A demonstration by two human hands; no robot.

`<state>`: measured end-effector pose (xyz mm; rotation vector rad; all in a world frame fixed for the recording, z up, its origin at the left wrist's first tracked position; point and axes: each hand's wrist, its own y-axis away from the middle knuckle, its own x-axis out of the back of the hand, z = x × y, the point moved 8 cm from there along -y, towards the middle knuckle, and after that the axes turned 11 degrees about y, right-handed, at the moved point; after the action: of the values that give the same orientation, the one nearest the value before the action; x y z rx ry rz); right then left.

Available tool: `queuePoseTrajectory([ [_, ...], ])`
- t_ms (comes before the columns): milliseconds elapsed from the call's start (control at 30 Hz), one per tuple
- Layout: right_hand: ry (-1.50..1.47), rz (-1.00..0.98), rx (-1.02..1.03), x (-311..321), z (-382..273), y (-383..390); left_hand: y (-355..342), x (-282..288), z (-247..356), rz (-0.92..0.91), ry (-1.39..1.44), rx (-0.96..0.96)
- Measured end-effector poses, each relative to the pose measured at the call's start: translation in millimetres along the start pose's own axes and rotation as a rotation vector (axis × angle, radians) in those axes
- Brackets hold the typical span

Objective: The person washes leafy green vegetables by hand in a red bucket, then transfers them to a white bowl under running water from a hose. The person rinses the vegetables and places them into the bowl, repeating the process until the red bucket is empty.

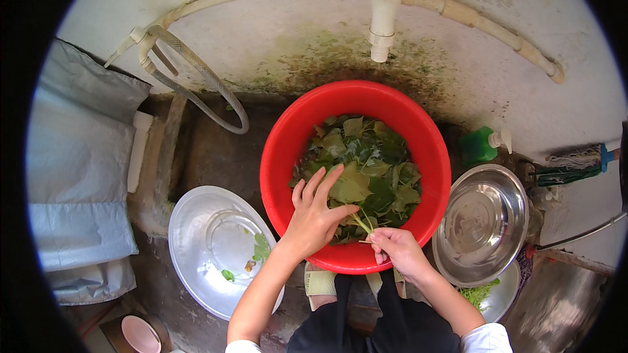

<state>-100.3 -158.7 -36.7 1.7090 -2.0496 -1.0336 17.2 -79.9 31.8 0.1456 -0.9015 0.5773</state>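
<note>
A red plastic basin (355, 265) stands before me, filled with green leaves (386, 186) that look wet. Over the leaves reaches my left hand (313, 212), its fingers spread and its thumb stretched across to the stems. Pinched in my right hand (398, 252), at the basin's near rim, are thin pale-green leaf stems (362, 223). A broad leaf (350, 184) lies beyond the left fingertips; whether it belongs to those stems I cannot tell.
A metal bowl (196, 235) with leaf scraps is at left. To the right, a steel bowl (481, 222) overlaps another bowl holding greens (479, 293). A green pump bottle (481, 145) stands near the wall. A hose (209, 78) hangs far left; a white pipe (386, 6) comes down above the basin.
</note>
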Motion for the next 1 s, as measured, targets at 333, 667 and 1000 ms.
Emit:
queuePoseTrajectory([
  [333,0.018,0.012,0.008,2,0,-1,-4,14,-24,-0.006,-0.161,0.023],
  [667,0.703,0.245,0.445,-3,-39,9,-13,19,-25,0.176,-0.319,0.159],
  [1000,1.025,0.303,0.528,-13,-56,26,-18,-4,9,-0.201,-0.014,-0.061],
])
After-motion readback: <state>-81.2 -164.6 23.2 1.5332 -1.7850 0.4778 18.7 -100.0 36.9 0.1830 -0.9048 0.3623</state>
